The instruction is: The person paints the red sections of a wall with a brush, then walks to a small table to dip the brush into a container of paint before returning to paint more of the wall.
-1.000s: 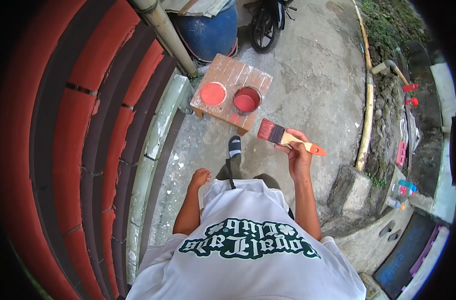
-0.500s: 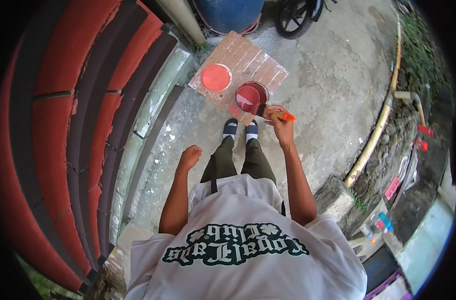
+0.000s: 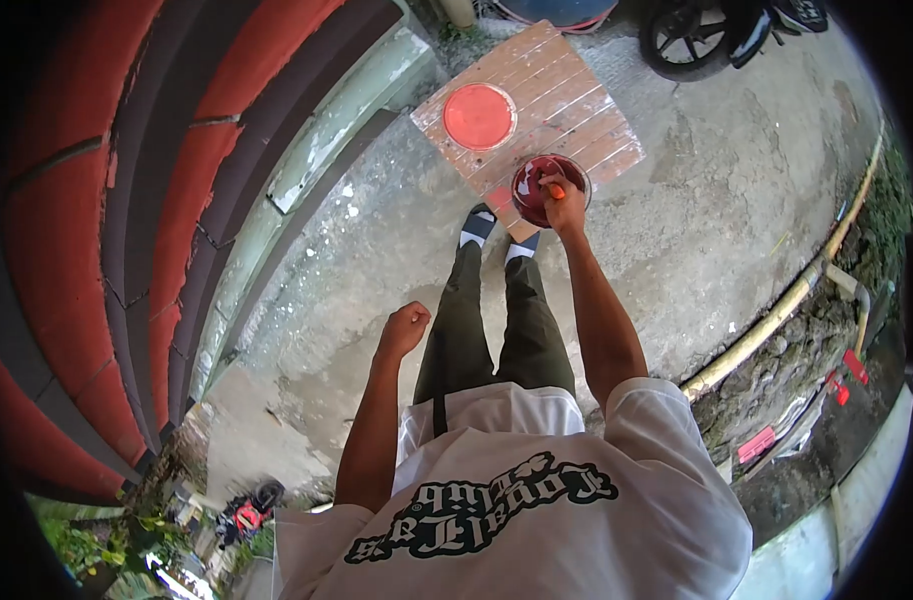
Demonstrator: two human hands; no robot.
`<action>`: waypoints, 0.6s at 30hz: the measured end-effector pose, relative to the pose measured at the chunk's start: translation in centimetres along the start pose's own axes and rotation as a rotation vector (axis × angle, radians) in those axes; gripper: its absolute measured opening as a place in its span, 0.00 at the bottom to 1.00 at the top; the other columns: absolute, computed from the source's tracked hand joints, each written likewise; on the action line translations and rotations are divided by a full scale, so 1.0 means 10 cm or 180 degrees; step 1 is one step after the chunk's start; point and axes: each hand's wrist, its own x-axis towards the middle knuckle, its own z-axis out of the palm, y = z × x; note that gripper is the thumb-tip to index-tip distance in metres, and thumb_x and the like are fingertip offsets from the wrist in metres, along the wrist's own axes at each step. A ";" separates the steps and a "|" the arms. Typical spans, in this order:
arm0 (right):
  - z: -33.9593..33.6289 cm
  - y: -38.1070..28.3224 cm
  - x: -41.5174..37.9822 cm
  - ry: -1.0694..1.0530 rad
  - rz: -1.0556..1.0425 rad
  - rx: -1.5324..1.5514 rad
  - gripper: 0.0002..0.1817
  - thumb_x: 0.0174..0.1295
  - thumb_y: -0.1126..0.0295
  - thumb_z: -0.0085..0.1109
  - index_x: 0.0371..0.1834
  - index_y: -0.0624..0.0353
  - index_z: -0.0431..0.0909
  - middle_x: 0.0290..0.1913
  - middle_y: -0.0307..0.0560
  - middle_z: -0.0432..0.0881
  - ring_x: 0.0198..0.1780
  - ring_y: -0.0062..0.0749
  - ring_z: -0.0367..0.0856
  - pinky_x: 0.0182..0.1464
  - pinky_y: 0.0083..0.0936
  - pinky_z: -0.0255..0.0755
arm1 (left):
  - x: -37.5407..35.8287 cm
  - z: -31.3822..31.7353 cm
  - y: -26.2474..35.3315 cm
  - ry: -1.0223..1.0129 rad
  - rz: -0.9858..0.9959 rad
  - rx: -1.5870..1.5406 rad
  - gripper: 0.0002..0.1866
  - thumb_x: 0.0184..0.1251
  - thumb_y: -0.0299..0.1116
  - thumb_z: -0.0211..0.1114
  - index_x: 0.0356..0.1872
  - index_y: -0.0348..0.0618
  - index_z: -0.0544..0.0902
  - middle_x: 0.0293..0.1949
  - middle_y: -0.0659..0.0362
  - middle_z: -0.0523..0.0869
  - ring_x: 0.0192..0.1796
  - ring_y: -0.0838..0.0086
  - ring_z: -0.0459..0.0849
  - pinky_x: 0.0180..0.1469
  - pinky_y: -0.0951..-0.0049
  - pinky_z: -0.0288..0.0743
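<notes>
My right hand (image 3: 565, 208) grips a paintbrush (image 3: 557, 190) by its orange handle, right over a round tub (image 3: 517, 200) of dark red paint. The bristle end is down in the tub and mostly hidden by my hand. The tub stands at the near corner of a slatted wooden board (image 3: 572, 95). Beside it on the board lies a flat, round red lid (image 3: 480, 117). My left hand (image 3: 407, 326) hangs by my left thigh with fingers curled in, and nothing shows in it.
Red and dark painted steps (image 3: 167, 160) rise on the left, with a pale worn ledge (image 3: 337, 120) along them. A motorbike wheel (image 3: 685, 40) and a blue container (image 3: 557, 8) stand beyond the board. A yellowish pipe (image 3: 777, 315) edges the concrete on the right.
My right hand has moved in over the paint tub, and the brush has turned from lying slanted at the rim to pointing down into it. My view has shifted and tilted.
</notes>
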 end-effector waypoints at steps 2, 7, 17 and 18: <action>0.06 0.01 0.02 0.0025 0.0109 -0.0121 0.07 0.66 0.68 0.68 0.45 0.50 0.91 0.46 0.56 0.92 0.52 0.56 0.91 0.56 0.40 0.82 | -0.01 0.05 -0.08 0.0046 -0.0012 -0.0088 0.08 0.74 0.34 0.65 0.45 0.43 0.88 0.43 0.52 0.94 0.49 0.60 0.93 0.54 0.64 0.83; 0.16 0.15 0.10 -0.0080 0.0066 -0.0392 0.08 0.67 0.68 0.66 0.45 0.47 0.91 0.46 0.55 0.92 0.52 0.59 0.90 0.55 0.43 0.82 | -0.04 0.21 -0.31 0.0149 0.0117 -0.0459 0.07 0.76 0.32 0.63 0.45 0.42 0.87 0.40 0.55 0.92 0.44 0.66 0.92 0.49 0.67 0.83; 0.29 0.35 0.14 -0.0136 -0.0147 -0.0659 0.17 0.57 0.75 0.67 0.48 0.42 0.87 0.48 0.55 0.90 0.51 0.62 0.88 0.54 0.50 0.82 | -0.10 0.29 -0.40 0.0105 -0.0042 -0.0695 0.08 0.77 0.32 0.62 0.47 0.41 0.86 0.40 0.53 0.94 0.44 0.66 0.94 0.49 0.66 0.83; 0.31 0.36 0.14 -0.0131 -0.0173 -0.0637 0.18 0.56 0.75 0.67 0.48 0.42 0.87 0.48 0.55 0.90 0.51 0.62 0.88 0.54 0.51 0.82 | -0.10 0.28 -0.38 0.0100 -0.0052 -0.0726 0.08 0.77 0.32 0.62 0.47 0.41 0.86 0.39 0.54 0.93 0.43 0.66 0.93 0.48 0.66 0.83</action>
